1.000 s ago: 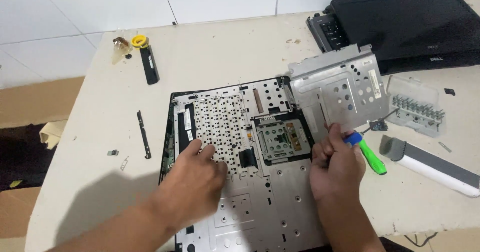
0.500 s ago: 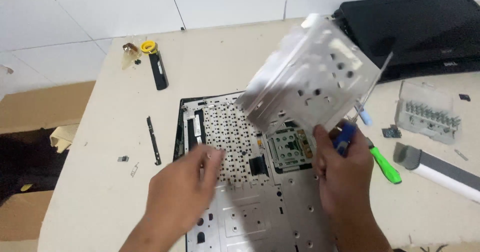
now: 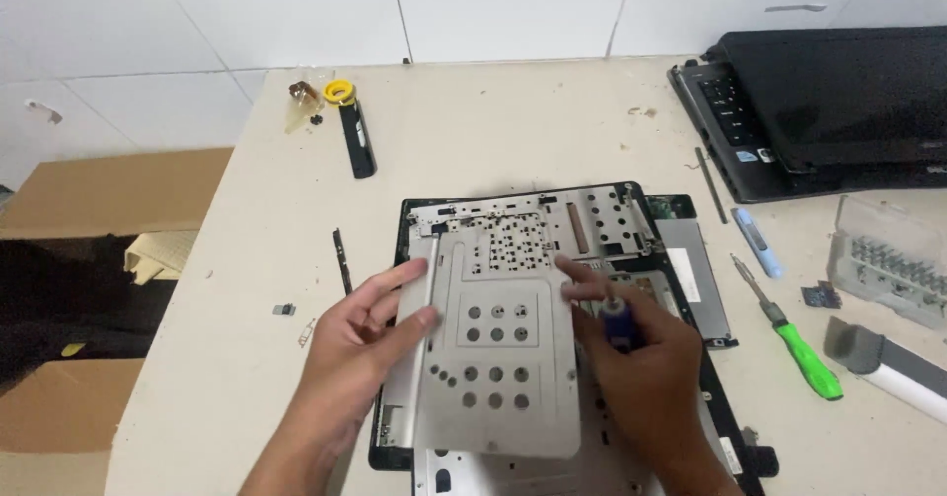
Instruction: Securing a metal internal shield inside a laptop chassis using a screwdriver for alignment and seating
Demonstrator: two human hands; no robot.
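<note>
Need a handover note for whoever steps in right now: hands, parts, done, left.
Left hand: grips the left edge of the grey metal plate, thumb on top.
Right hand: fingertips on the plate's right edge, with a small blue-handled tool held in the palm.
The plate lies flat across the opened laptop base on the table.
Green screwdriver, bit case and a second laptop sit to the right.
Done: plate is free of the base.
Left: plate not yet set aside; the base is still in pieces.

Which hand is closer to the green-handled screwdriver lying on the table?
Right. The right hand sits just left of the green-handled screwdriver; the left hand is farther, beyond the metal plate.
</note>
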